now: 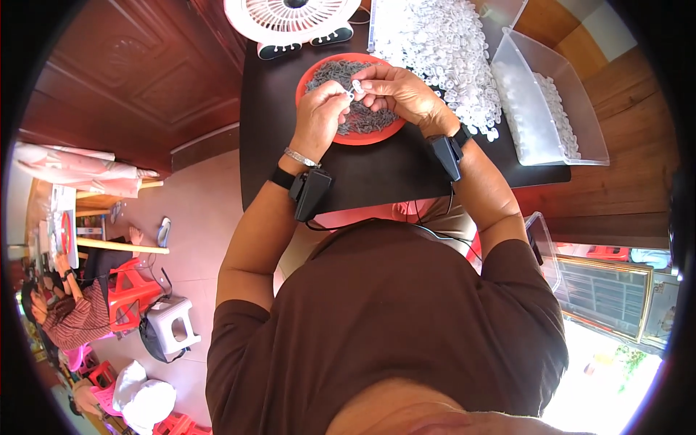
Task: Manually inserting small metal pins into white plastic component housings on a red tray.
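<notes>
Both hands meet over a round orange-red basin (303, 80) filled with small grey pieces (348, 119) that look like screws or wall plugs. My right hand (399, 93) pinches a small white round plastic piece (357, 85) between thumb and forefinger. Close against it, my left hand (321, 114) is closed in a pinch; a tiny light-coloured bit shows at its fingertips, too small to name. To the right of the basin spreads a big heap of similar white plastic pieces (457, 65), some spilling onto the dark table (362, 174).
A white fan (290, 16) stands behind the basin. At right, a clear plastic bin (511, 109) lies tilted with more white pieces in it. Far left, another person (72, 312) sits near red stools (130, 290) and a white stool (172, 326).
</notes>
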`<state>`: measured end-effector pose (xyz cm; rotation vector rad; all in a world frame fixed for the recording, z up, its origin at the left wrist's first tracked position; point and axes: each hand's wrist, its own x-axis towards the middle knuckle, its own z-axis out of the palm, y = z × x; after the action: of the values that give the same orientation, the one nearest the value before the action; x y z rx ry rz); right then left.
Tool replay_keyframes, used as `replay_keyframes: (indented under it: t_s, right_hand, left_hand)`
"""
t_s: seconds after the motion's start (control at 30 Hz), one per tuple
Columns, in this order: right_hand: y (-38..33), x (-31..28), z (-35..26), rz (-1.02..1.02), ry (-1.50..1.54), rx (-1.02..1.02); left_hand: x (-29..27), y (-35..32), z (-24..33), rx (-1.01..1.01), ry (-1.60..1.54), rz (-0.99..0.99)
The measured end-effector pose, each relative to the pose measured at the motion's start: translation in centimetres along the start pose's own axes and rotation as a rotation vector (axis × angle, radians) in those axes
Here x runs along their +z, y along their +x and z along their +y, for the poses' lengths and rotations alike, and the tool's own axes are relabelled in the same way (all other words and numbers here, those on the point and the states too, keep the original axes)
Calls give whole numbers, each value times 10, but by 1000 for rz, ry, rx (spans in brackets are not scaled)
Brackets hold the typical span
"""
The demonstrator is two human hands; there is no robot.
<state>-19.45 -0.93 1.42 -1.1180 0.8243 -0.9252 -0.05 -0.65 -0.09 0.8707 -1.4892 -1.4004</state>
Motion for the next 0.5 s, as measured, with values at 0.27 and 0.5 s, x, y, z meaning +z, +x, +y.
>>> replay_keyframes:
  t_s: [0.27,0.5]
  right_hand:
    - [-2,6,1,27,-186,-123]
    - [-7,5,-4,81,-221,-154]
  left_hand:
    - [1,0,-2,-16,7,-16]
    - [0,-1,-1,-37,4,-34]
